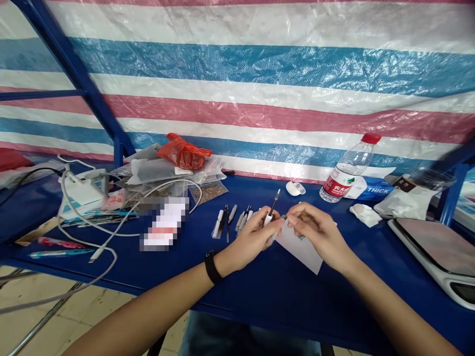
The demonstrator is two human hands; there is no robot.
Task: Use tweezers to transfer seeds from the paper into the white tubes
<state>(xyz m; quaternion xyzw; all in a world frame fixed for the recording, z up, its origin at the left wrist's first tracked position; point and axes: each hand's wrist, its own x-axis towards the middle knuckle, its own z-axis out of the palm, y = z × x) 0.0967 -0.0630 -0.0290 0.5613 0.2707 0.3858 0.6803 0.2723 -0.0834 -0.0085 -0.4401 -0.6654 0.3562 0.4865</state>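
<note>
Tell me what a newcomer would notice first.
The pink, blue and white striped tarpaulin fills the background behind the blue table. At centre, the left hand and right hand meet over a white paper sheet, the left holding a slim white tool with a metal tip. Back right stands a red-capped water bottle.

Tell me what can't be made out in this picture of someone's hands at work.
Head view:
Lower end of the slim white metal-tipped tool: hidden by the left hand.
Small metal piece near the right hand: partly hidden by that hand, too small to identify.
White-and-pink rectangular item: pixel-blurred.
Grey flat device: cut off by the right edge.
</note>
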